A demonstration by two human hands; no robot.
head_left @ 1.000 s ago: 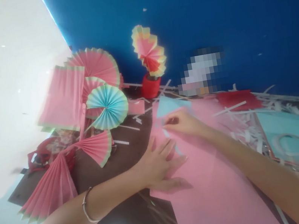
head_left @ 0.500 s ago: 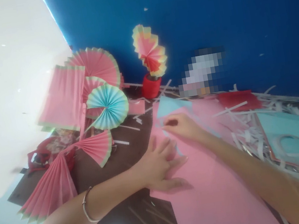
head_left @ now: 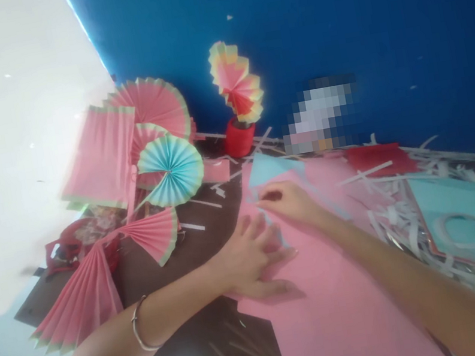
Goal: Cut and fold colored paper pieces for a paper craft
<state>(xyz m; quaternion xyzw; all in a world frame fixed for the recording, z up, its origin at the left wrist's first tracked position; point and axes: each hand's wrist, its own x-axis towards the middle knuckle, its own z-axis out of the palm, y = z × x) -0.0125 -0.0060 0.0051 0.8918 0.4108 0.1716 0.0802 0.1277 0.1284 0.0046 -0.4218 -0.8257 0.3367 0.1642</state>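
Observation:
A large sheet of pink paper (head_left: 323, 309) lies across the brown table, on top of other pink sheets and pale blue paper (head_left: 273, 167). My left hand (head_left: 253, 257) rests on its left part, palm down with the fingers spread. Just beyond, my right hand (head_left: 289, 202) is closed in a pinch at the upper left edge of the pink sheet. The paper right at its fingertips is small and blurred. A strip of light blue shows between the two hands.
Pleated pink fans (head_left: 143, 105) and a blue round fan (head_left: 172, 170) stand at the left. Behind, a red pot (head_left: 240, 137) holds a pleated paper flower (head_left: 237, 81). White paper strips (head_left: 402, 223), red paper (head_left: 380, 160) and light blue sheets (head_left: 460, 201) lie right. A blue wall (head_left: 376, 27) rises behind.
The fingers of my left hand have shifted slightly on the pink paper. My right hand keeps its pinch in nearly the same place.

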